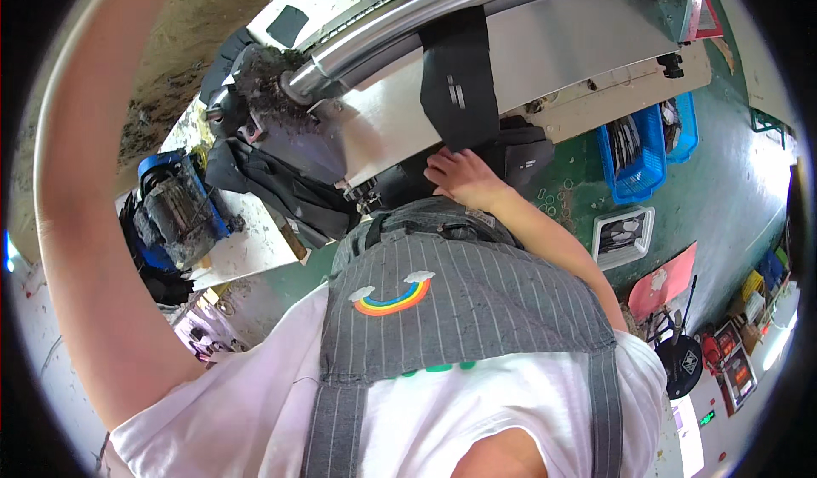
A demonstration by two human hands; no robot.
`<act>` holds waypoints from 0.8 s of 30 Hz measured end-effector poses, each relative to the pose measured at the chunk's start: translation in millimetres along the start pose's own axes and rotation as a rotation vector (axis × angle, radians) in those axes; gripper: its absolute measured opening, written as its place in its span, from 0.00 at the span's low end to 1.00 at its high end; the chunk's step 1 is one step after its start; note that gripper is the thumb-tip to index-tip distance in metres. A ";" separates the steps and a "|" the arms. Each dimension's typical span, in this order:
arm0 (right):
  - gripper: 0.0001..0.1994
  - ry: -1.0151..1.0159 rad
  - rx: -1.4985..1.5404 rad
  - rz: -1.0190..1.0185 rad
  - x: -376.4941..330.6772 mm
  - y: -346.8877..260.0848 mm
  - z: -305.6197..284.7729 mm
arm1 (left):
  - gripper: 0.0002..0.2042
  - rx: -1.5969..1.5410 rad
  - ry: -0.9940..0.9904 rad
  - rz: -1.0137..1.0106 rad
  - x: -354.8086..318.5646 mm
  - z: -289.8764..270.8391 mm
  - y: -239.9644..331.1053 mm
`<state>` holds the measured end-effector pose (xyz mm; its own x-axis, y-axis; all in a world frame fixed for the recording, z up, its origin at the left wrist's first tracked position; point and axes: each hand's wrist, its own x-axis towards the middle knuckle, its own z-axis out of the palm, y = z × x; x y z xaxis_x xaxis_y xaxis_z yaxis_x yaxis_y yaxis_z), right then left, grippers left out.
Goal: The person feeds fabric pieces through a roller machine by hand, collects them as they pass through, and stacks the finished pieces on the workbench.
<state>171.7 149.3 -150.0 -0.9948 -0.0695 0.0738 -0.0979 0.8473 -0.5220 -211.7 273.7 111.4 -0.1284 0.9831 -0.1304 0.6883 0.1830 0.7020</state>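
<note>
My right hand [466,180] is at the near edge of the metal table, fingers bent and closed at the lower end of a black fabric piece [460,95]. That piece lies flat on the metal, hangs slightly over its front edge and carries a small pale mark in its middle. Its far end passes beneath a shiny roller bar [477,0]. More dark cloth [521,156] sits below the table edge, beside my wrist. My left arm reaches up along the left side and leaves the picture at the top, so the left hand is out of sight.
Lint clogs the roller's left bracket [277,86]. Dark fabric [281,188] drapes at the table's left, near a blue lint-covered device [174,210]. On the green floor at right stand blue baskets [640,190] and a white bin [602,261] holding dark pieces, near a pink sheet [664,282].
</note>
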 end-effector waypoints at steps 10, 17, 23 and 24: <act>0.08 -0.043 0.146 0.065 2.3 -21.7 -7.7 | 0.15 0.198 0.216 0.093 -50.3 -122.3 12.0; 0.06 -0.065 0.292 0.375 -22.4 -43.8 -51.9 | 0.23 0.643 0.511 -0.199 -117.6 -196.2 -54.1; 0.11 -0.011 0.257 0.461 -29.6 -52.4 -70.6 | 0.18 0.973 0.607 0.054 -202.8 -132.1 -110.6; 0.10 0.001 0.239 0.459 -29.7 -53.0 -72.9 | 0.18 1.199 0.556 0.086 -220.0 -111.2 -120.9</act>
<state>208.4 144.9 -62.6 -0.9366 0.2817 -0.2082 0.3456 0.6461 -0.6805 -346.1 35.2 133.1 -0.1284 0.9131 0.3870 0.8722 0.2897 -0.3941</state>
